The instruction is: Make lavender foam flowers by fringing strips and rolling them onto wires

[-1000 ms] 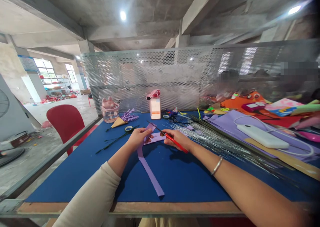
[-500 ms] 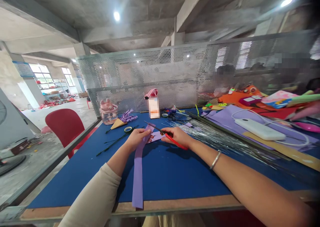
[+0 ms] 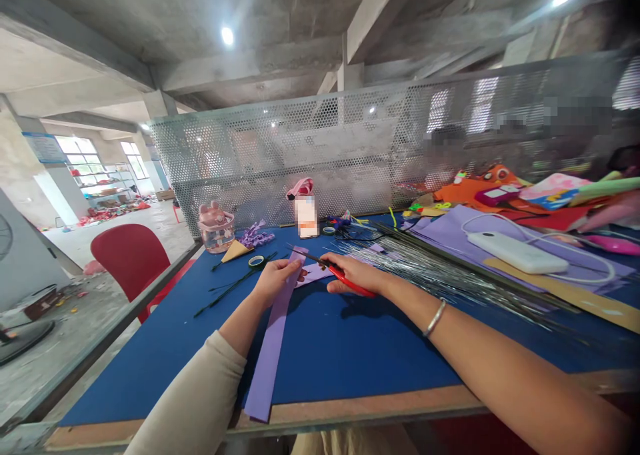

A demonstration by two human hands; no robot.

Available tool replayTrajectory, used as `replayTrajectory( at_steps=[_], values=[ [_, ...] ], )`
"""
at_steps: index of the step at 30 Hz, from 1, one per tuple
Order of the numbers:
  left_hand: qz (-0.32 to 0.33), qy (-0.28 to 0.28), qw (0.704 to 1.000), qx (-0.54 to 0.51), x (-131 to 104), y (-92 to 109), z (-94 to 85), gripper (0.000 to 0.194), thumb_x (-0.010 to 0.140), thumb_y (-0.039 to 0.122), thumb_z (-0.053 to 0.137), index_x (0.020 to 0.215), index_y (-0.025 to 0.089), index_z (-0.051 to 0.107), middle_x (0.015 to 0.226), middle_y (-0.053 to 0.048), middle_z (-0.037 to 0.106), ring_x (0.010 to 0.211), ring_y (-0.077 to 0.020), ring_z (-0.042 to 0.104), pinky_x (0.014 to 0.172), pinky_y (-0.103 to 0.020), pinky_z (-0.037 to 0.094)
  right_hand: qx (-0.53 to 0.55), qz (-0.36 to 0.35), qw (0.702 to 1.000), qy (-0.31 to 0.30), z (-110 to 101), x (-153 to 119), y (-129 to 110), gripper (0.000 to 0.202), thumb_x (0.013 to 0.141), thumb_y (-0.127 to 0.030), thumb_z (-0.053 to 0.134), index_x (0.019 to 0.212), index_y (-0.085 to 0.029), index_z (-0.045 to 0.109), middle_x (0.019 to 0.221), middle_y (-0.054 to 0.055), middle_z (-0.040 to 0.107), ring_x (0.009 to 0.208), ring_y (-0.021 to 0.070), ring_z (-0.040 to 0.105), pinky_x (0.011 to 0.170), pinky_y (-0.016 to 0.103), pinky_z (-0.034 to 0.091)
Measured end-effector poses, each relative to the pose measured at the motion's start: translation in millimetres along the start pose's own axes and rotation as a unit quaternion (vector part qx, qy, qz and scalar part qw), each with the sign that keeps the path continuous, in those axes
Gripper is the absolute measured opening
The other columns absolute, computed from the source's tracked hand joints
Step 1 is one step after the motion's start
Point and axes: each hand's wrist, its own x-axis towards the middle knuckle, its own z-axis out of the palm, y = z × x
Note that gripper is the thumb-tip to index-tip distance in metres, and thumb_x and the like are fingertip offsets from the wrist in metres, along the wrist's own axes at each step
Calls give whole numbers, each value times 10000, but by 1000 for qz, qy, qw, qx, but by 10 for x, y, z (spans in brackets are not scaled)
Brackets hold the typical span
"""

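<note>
I log long, flat, matte purple strip [image 3: 275, 338] over blue worktop [image 3: 350, 355]. L hand [image 3: 275, 278] pinched on strip; R hand [image 3: 363, 273] curled round thin-bladed, red-handled scissors [image 3: 345, 280], nr strip's upper end.

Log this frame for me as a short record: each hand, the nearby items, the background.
Left hand: pinching a purple strip near its far end
Right hand: holding red-handled scissors
Blades: across the strip's far end in this view; contact unclear
Surface: blue tabletop
Left of hands: tape roll, pink cup
Right of hands: wires, purple sheets
Background: mesh screen, red chair
</note>
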Motion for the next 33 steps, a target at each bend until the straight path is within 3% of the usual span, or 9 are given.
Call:
replayTrajectory(
  at_steps=[4,8,15,33],
  values=[
    [27,37,999,9,16,-32,51,519,560,574,758,820,125,725,776,-94,727,661,-184,650,642,-289,476,5,-9,1000,-21,-53,-17,-21,640,740,-515,655,1241,-163,471,1172,122,567,995,245,548,848,352,439],
    [28,53,998,-1,7,-15,81,489,585,570,741,810,137,713,805,-81,726,671,-177,644,635,-275,472,-11,12,1000,-6,-111,-22,27,687,716,-542,674,1259,-174,472,1195,121,560,1034,263,540,883,360,427],
    [32,39,999,0,-34,5,126,497,583,582,735,782,127,699,751,-79,713,631,-161,624,588,-253,449,-43,7,999,-9,-92,-18,16,734,665,-564,713,1246,-165,507,1145,122,589,958,251,562,843,362,451],
    [51,8,998,41,-61,43,114,470,617,568,725,782,128,714,737,-82,716,649,-171,633,605,-260,459,-3,-19,1000,-3,-114,-22,-7,579,753,-552,627,1188,-177,558,1038,89,638,860,216,577,754,309,446]
  ],
)
